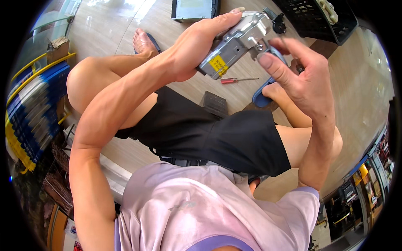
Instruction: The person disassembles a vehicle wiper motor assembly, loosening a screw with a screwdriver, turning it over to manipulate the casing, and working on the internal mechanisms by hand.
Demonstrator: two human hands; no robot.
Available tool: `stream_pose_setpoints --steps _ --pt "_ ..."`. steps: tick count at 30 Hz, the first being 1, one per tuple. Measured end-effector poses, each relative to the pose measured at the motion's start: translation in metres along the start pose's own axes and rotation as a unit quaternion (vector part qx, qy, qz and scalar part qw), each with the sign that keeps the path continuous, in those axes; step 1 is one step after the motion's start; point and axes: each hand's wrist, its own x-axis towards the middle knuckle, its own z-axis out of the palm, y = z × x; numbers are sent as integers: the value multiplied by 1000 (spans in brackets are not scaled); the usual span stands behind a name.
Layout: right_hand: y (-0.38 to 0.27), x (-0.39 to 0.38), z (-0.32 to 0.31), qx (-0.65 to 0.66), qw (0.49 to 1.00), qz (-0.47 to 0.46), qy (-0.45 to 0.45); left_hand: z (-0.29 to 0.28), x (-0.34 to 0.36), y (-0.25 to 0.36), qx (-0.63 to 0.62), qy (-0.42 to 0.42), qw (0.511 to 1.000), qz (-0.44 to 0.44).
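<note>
My left hand (199,44) is closed around a boxy silver metal unit (236,48) with a yellow label, holding it tilted above the floor. Its thumb lies along the upper edge of the unit. Close to the unit's right end, by a small screw or pin, is my right hand (301,71). Thumb and fingers there are apart, with nothing visible between them; the fingertips are slightly blurred. I cannot tell whether they touch the metal. A red-handled screwdriver (239,80) lies on the floor below the unit.
Beyond my hands stand a pale metal box (194,9) and a black plastic crate (331,21). A small black part (278,24) is beside the unit's far end. A dark box (215,103) sits between my legs. To the left is a yellow rack (37,104) with blue items.
</note>
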Motion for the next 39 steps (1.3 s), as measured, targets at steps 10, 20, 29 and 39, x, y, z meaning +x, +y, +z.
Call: stream_pose_setpoints --steps 10,20,29,39 --pt "-10 4 11 64 993 97 -5 -8 8 4 -7 -10 998 -59" --pt "-15 6 10 -39 995 83 -37 -7 11 -5 -9 -28 997 -72" --pt "-16 8 15 -50 993 97 -50 -8 10 -14 -12 -9 995 -97" --pt "-13 8 16 -87 992 79 -54 -11 11 -16 3 -35 995 -98"
